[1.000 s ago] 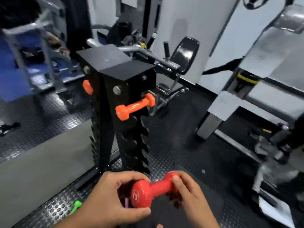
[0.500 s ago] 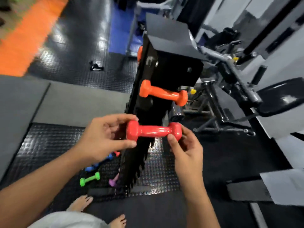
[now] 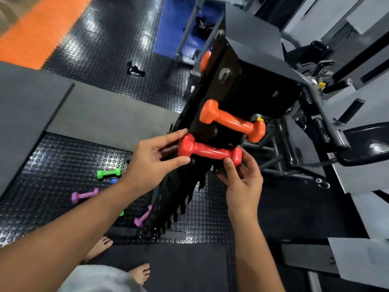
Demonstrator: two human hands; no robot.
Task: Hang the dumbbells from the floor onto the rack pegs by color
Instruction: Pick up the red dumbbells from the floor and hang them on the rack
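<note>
A red dumbbell (image 3: 208,151) lies level against the black toothed rack (image 3: 223,95), just below an orange dumbbell (image 3: 231,121) that hangs on the pegs. My left hand (image 3: 151,161) pinches the red dumbbell's left head and my right hand (image 3: 242,182) holds its right head from below. A second orange dumbbell (image 3: 205,60) shows on the rack's far side. On the floor to the left lie a green dumbbell (image 3: 108,172), two purple dumbbells (image 3: 84,195) (image 3: 143,217) and a blue one (image 3: 113,181), mostly hidden by my left arm.
My bare feet (image 3: 139,272) stand on a black mat at the rack's base. A grey mat (image 3: 94,114) lies to the left, and an orange strip (image 3: 40,28) runs along the far left. Gym machines and a black padded seat (image 3: 370,144) crowd the right.
Both hands have lifted the red dumbbell from low by the floor up to the rack, right under the orange one. The view has tilted down and moved closer.
</note>
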